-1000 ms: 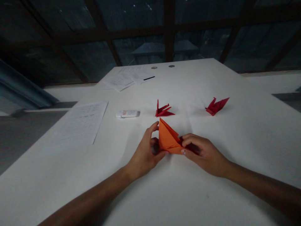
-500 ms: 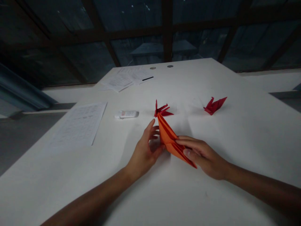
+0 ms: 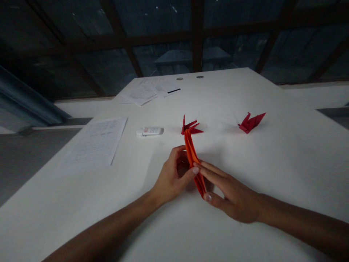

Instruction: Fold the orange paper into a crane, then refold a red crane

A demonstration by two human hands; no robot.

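Note:
An orange folded paper (image 3: 192, 151) stands nearly edge-on between my two hands, its layered folds facing me. My left hand (image 3: 173, 178) grips it from the left, thumb on the near side and the other fingers partly hidden behind it. On the right, my right hand (image 3: 231, 189) holds it too, fingertips at its middle and thumb at its lower end. Just beyond the paper's upper tip is a red paper crane (image 3: 191, 126), partly covered by it. A second red paper crane (image 3: 251, 123) sits farther right on the white table (image 3: 272, 163).
Left of the nearer crane lies a white glue bottle or similar labelled item (image 3: 149, 131). A printed sheet (image 3: 95, 142) is at the left edge, with more papers (image 3: 147, 91) at the back left. Dark-framed windows (image 3: 169, 43) rise behind the table.
The orange paper has turned from slanted to nearly upright and edge-on. My left thumb now presses on it, and my right hand has shifted lower along it.

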